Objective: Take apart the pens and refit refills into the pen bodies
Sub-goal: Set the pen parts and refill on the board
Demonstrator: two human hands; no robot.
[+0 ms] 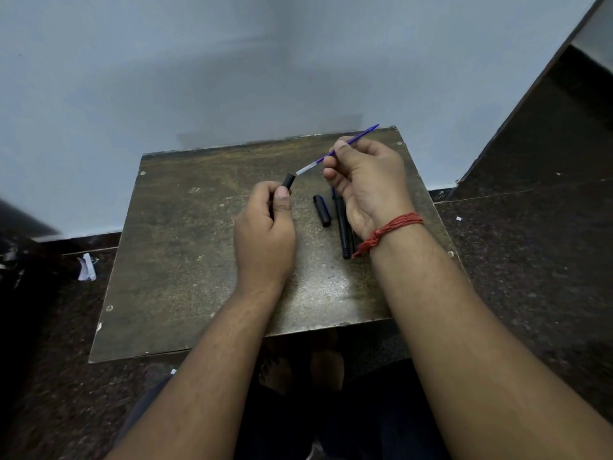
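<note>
Head view, left hand [265, 227]: fingers curled round a black pen body [288, 181]; only its open end shows above the thumb.
Right hand [368, 184]: pinches a blue refill [345, 144], its white end just short of the body's mouth.
Writing: none readable on any part.
Hidden: a second pen [342, 227] lies partly under the right wrist.
Bench [185, 254]: a black cap [322, 210] lies between the hands.

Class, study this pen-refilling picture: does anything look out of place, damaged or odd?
Only one thing: crumpled white paper lies on the dark floor, left of the board. The pen parts look undamaged.
</note>
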